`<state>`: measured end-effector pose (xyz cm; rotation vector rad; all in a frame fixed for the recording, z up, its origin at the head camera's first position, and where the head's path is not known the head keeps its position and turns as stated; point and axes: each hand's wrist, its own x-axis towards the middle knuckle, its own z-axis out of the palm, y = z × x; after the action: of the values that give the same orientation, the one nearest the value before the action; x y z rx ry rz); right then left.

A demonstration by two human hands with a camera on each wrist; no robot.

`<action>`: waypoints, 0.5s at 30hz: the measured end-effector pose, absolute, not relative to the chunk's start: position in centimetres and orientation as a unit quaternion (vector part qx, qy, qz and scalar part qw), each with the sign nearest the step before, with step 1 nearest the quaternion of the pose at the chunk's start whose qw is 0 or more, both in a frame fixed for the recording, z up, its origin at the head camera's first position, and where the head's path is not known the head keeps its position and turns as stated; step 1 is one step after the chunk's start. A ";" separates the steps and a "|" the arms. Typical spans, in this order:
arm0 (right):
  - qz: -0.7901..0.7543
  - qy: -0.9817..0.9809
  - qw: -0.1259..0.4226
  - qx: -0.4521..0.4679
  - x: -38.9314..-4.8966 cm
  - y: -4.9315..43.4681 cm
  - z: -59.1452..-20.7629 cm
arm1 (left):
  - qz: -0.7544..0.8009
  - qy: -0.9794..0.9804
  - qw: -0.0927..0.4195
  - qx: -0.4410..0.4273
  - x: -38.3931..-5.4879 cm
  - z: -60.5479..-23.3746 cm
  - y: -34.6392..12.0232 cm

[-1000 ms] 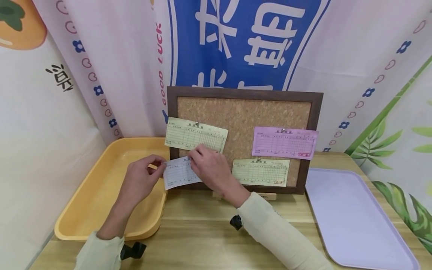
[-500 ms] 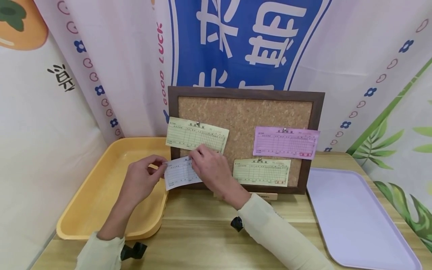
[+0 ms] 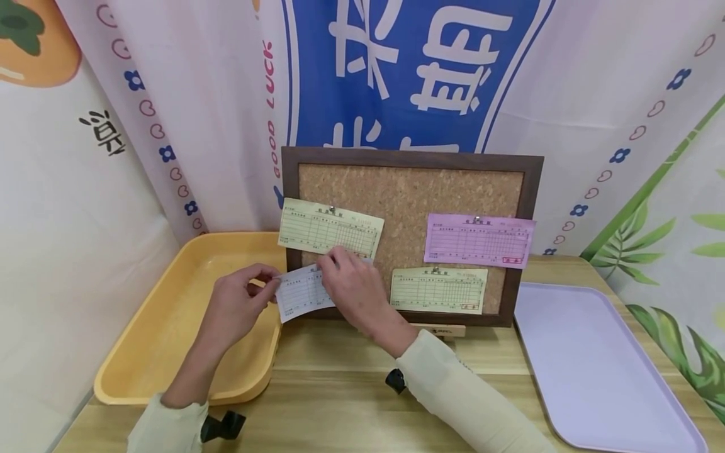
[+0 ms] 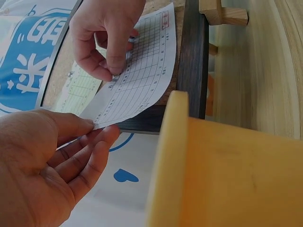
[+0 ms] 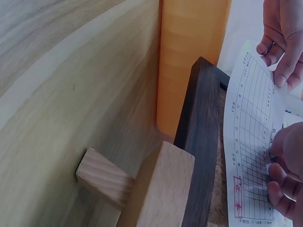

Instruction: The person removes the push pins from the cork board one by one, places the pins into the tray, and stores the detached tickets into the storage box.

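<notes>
A pale bluish-white receipt slip (image 3: pixel 303 292) lies slightly tilted over the lower left of a framed cork board (image 3: pixel 410 189). My left hand (image 3: pixel 235 308) pinches its left end between thumb and index finger. At the slip's top edge, my right hand (image 3: pixel 357 286) has thumb and fingers pinched on a small push pin (image 4: pixel 115 77), mostly hidden by the fingertips. In the right wrist view the slip (image 5: pixel 251 142) bows a little away from the board. A green receipt (image 3: pixel 328 228) hangs just above; another green receipt (image 3: pixel 438 290) and a purple receipt (image 3: pixel 478 240) hang at the right, each with a small metallic fastener on top.
A yellow tray (image 3: pixel 136 327) stands at the left, beneath my left forearm. On the right lies a lilac tray (image 3: pixel 606 365). The board leans on a small wooden stand (image 5: pixel 161 184) on the wooden table (image 3: pixel 340 402), before a printed curtain (image 3: pixel 226 113).
Both hands keep almost the same place on the slip. My right hand has shifted very slightly; the slip and the board look otherwise unchanged.
</notes>
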<state>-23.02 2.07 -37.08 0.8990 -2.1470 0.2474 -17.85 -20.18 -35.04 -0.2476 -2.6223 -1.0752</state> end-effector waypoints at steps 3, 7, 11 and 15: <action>0.095 -0.844 0.394 0.352 -23.0 2.1 -37.1 | -0.373 -0.912 0.149 -0.087 -17.9 -35.0 -20.1; 0.093 -0.844 0.393 0.351 -23.0 2.1 -37.2 | -0.372 -0.912 0.149 -0.089 -18.0 -35.0 -20.1; 0.094 -0.846 0.387 0.354 -23.0 2.1 -37.2 | -0.375 -0.911 0.148 -0.089 -17.9 -35.1 -20.2; 0.112 -0.848 0.377 0.356 -22.9 2.2 -37.1 | -0.376 -0.910 0.149 -0.087 -17.9 -35.1 -20.1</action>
<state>-22.87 2.19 -37.11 0.9107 -2.1686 0.2867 -17.88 -20.14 -35.07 -0.2499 -2.6169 -1.0815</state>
